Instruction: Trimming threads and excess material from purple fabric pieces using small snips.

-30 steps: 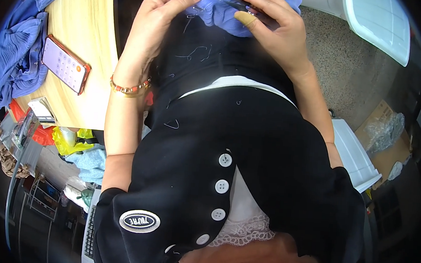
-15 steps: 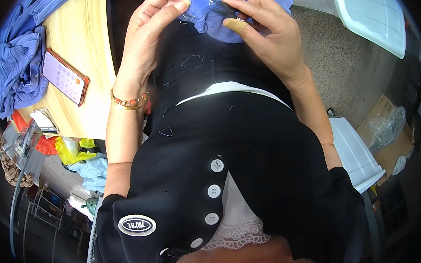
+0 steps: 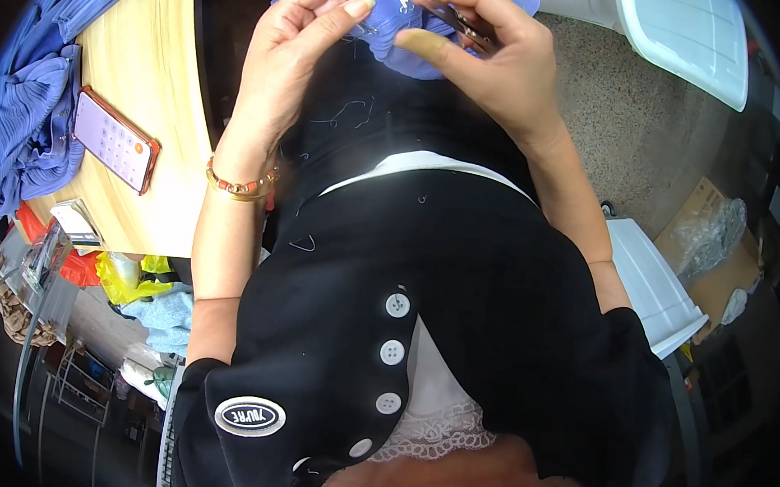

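A blue ribbed garment (image 3: 412,61) lies over my lap at the top of the view, with small pale stitches or fasteners in rows along its band. My left hand (image 3: 305,38) pinches that band between thumb and fingers. In my right hand (image 3: 511,71) is a pair of dark thread snips (image 3: 449,16), its blades pointing left at a white stitch on the band. Tape or a tan cover wraps the right thumb. Loose thread ends (image 3: 349,112) cling to the black cloth over my lap.
On the left, a wooden table (image 3: 146,45) carries another blue garment (image 3: 23,118) and a phone (image 3: 115,140) in a red case. To the right stand a white plastic bin (image 3: 685,38) and a pale lidded box (image 3: 649,284). Cardboard (image 3: 723,267) with clear plastic lies beyond.
My left hand has shifted slightly right along the band. The right hand has turned, so the snips show more plainly, and its thumb has moved a little left.
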`<state>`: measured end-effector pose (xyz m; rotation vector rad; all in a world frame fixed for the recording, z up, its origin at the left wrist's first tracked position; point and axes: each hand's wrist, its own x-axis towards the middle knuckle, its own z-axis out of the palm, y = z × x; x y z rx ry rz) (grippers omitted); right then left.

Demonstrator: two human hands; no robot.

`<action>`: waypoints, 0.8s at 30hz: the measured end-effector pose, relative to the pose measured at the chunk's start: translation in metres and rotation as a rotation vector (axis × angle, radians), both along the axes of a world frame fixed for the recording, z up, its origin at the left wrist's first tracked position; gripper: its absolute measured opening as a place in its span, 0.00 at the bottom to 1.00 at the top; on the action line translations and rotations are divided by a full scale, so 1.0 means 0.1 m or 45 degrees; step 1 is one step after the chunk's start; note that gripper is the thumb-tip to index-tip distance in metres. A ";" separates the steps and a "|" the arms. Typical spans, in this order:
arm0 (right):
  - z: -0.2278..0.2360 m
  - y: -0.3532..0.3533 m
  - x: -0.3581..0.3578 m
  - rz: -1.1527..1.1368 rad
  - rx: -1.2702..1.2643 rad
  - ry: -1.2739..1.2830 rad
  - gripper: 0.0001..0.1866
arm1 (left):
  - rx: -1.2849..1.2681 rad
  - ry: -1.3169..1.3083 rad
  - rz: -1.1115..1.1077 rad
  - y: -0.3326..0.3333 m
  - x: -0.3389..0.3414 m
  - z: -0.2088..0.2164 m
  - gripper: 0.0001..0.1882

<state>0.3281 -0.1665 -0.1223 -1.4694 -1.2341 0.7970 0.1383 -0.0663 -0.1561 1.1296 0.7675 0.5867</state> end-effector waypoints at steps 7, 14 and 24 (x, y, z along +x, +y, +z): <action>-0.03 0.04 0.06 0.002 -0.016 -0.343 0.16 | 0.113 0.046 -0.048 0.02 0.07 -0.03 0.08; -0.21 0.03 0.03 0.005 -0.344 0.615 0.13 | 0.176 0.074 0.000 0.02 0.09 -0.04 0.09; -0.38 0.07 0.07 0.273 0.063 0.595 0.15 | 0.122 0.113 -0.034 0.05 0.03 -0.08 0.09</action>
